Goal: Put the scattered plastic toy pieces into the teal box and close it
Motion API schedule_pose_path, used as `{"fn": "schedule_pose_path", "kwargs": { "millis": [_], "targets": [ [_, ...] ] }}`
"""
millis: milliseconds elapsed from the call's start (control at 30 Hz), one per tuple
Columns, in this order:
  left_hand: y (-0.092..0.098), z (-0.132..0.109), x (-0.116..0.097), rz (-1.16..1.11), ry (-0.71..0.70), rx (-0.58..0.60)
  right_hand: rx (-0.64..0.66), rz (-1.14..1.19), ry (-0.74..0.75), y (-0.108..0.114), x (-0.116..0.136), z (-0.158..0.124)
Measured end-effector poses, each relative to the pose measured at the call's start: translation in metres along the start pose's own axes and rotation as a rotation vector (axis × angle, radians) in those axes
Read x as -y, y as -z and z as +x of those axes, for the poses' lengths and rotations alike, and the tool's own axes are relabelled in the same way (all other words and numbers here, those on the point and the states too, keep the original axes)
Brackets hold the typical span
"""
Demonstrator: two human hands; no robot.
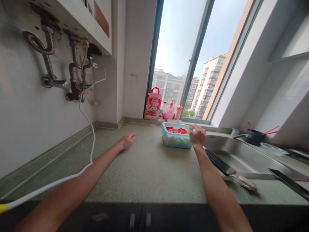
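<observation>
A light teal plastic box (pixel 177 141) with a leaf pattern stands on the grey-green counter (pixel 154 174). Red and orange packets (pixel 178 130) lie inside it, and its top is uncovered. My right hand (pixel 198 135) is at the box's right end, fingers curled over the corner of the rim. Over to the left, my left hand (pixel 127 141) rests on the counter, apart from the box, its fingers loosely together and nothing seen in them. Behind the box lies a clear lid-like piece (pixel 175 121).
A steel sink (pixel 231 151) is at the right, with a dark flat object (pixel 220 161) and a white cable bundle (pixel 245 183) at its near edge. A gift bag (pixel 153 106) and bottles (pixel 170 111) stand by the window. A white cable (pixel 93 138) crosses above my left arm.
</observation>
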State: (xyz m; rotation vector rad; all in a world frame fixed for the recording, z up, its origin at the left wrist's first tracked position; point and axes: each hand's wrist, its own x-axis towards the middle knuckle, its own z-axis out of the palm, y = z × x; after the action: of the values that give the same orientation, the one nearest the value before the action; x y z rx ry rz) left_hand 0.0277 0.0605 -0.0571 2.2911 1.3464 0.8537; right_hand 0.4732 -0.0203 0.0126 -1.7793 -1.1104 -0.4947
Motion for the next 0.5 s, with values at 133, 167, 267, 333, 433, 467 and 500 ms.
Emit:
{"fn": "schedule_pose_path", "kwargs": {
  "millis": [133,167,267,333,433,467,500],
  "targets": [
    [0.0,0.0,-0.002,-0.022,0.004,-0.006,0.18,0.061,-0.326,0.006,-0.018,0.011],
    [0.0,-0.001,-0.002,-0.031,0.005,-0.013,0.237,0.075,-0.366,0.006,-0.021,0.013],
    [0.001,-0.001,-0.003,-0.073,0.016,-0.028,0.292,0.09,-0.358,0.004,-0.021,0.012],
    [0.002,-0.001,-0.004,-0.139,0.047,-0.04,0.308,0.105,-0.318,0.001,-0.013,0.008],
    [0.007,-0.001,-0.004,-0.306,0.095,-0.106,0.361,0.143,-0.207,-0.005,0.008,-0.006],
    [0.009,-0.001,-0.003,-0.372,0.101,-0.139,0.386,0.163,-0.151,-0.007,0.018,-0.012],
    [0.011,-0.001,-0.003,-0.441,0.107,-0.172,0.413,0.188,-0.091,-0.01,0.028,-0.019]
  ]
}}
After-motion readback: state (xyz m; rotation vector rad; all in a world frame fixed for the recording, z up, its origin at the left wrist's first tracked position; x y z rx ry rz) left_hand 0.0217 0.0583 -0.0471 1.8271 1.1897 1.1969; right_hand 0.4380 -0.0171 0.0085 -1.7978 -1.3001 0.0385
